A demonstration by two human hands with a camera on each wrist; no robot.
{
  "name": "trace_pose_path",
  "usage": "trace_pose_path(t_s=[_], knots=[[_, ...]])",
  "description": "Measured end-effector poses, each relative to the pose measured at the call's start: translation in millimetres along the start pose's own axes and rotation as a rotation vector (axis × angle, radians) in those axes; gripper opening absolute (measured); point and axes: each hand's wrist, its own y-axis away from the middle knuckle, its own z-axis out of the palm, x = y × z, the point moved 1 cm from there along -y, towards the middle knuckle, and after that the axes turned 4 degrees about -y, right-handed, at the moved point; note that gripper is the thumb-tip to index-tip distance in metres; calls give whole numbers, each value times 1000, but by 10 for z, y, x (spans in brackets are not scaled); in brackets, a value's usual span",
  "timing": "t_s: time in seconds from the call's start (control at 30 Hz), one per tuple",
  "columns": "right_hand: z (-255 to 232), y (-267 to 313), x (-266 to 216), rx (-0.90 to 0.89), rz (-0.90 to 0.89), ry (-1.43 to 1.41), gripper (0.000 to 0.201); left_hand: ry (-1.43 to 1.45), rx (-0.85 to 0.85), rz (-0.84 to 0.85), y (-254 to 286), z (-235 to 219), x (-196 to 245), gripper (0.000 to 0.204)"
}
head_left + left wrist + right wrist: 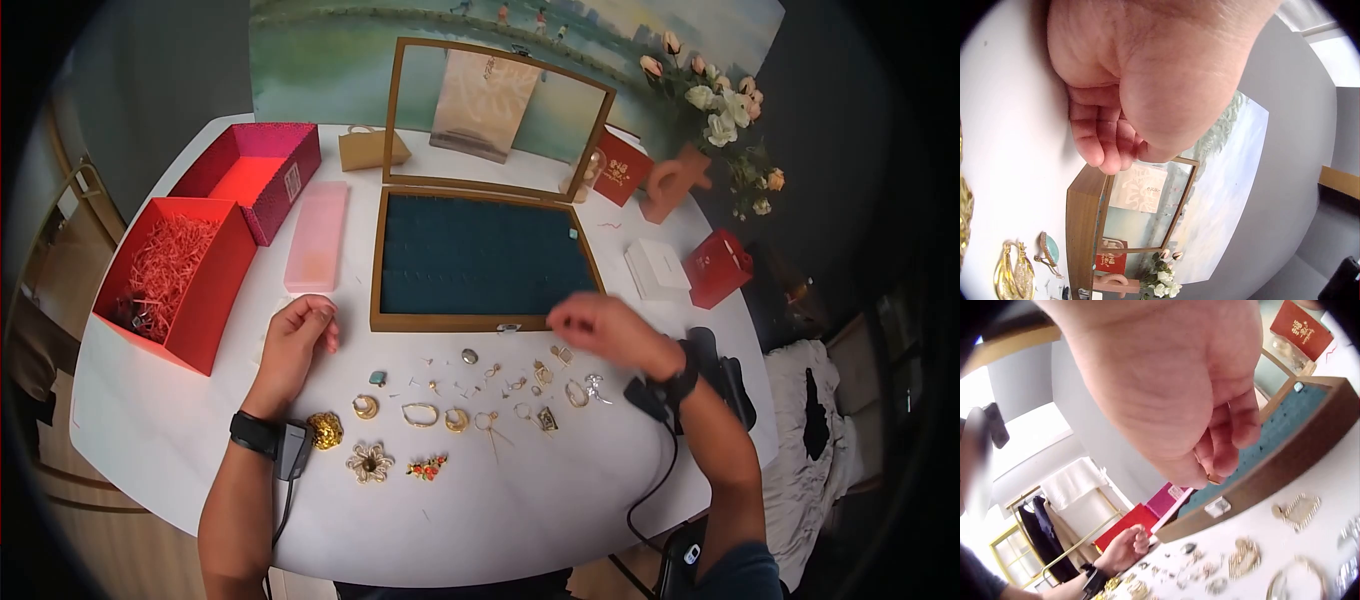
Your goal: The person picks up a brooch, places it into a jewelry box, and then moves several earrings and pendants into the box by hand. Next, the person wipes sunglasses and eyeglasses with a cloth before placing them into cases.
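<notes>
An open wooden jewellery case point(440, 323) with a glass lid and dark teal lining stands before the person; one pale green stone piece point(573, 234) sits at its right side. The right hand point(612, 328) is over the case's front right corner. In the right wrist view its thumb and fingertips pinch a small gold piece point(1213, 481), mostly hidden. The left hand point(295, 340), loosely curled with nothing visible in it, is left of the case's front corner. Earrings and brooches lie in front, among them a turquoise piece point(377, 378), a flower brooch point(370, 463) and gold hoops point(457, 419).
At the left are a red box point(215, 300) with shredded paper, a purple-red box point(290, 190) and a pink case point(317, 235). White point(657, 268) and red boxes point(718, 268) stand at the right, near a vase with flowers. A black cable point(650, 495) runs by the right arm.
</notes>
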Motion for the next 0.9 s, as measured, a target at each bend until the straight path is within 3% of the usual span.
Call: trace_pose_path(t_s=[0.1, 0.27, 0.37, 0.5, 0.6, 0.7, 0.9], knots=[[148, 328, -199, -126, 135, -3, 17, -23, 3, 6, 8, 4, -4, 14], [142, 488, -146, -93, 213, -73, 15, -46, 4, 23, -2, -3, -9, 14], [-46, 388, 193, 166, 300, -251, 13, -30, 3, 23, 5, 9, -1, 14], [-311, 15, 661, 340, 268, 21, 19, 3, 28, -6, 15, 19, -4, 14], [-362, -330, 1037, 350, 213, 150, 26, -5, 28, -6, 23, 21, 2, 15], [-364, -651, 1318, 296, 227, 295, 35, 6, 21, -2, 40, 38, 32, 16], [-385, -917, 1500, 199, 355, 398, 32, 0, 9, 8, 1, 2, 9, 14]])
